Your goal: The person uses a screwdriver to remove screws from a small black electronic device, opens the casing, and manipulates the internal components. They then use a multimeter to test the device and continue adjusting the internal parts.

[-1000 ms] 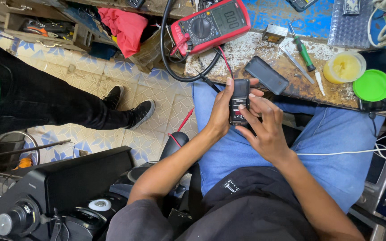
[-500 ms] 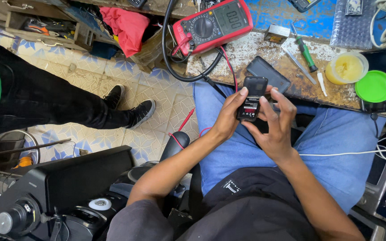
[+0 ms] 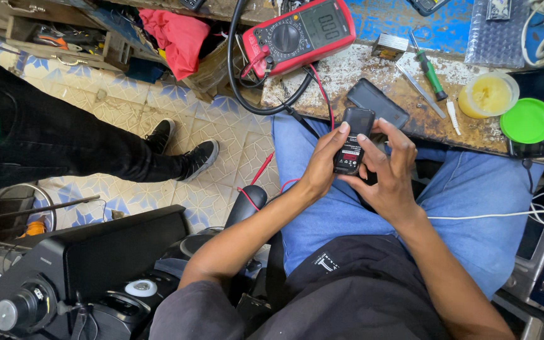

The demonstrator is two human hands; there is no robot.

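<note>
Both hands hold a small black phone battery (image 3: 353, 140) above my lap, label side up. My left hand (image 3: 321, 165) grips its left edge, thumb near the top. My right hand (image 3: 388, 167) cups the right side, with its fingers spread over the battery's lower part. Just beyond it, a dark phone back cover (image 3: 378, 102) lies on the worn workbench (image 3: 360, 66). A red multimeter (image 3: 298, 34) sits at the bench's left end, its red and black leads (image 3: 256, 94) hanging off the edge.
A green-handled screwdriver (image 3: 430, 70), tweezers (image 3: 417, 89), a tub of yellow paste (image 3: 487, 93) and a green lid (image 3: 527, 119) lie on the bench. Another person's legs in black trousers and shoes (image 3: 198, 160) stand on the tiled floor at left. Black equipment (image 3: 83, 264) sits lower left.
Both hands have carried the battery slightly up toward the bench edge and turned it, with my right fingers shifting over its lower part.
</note>
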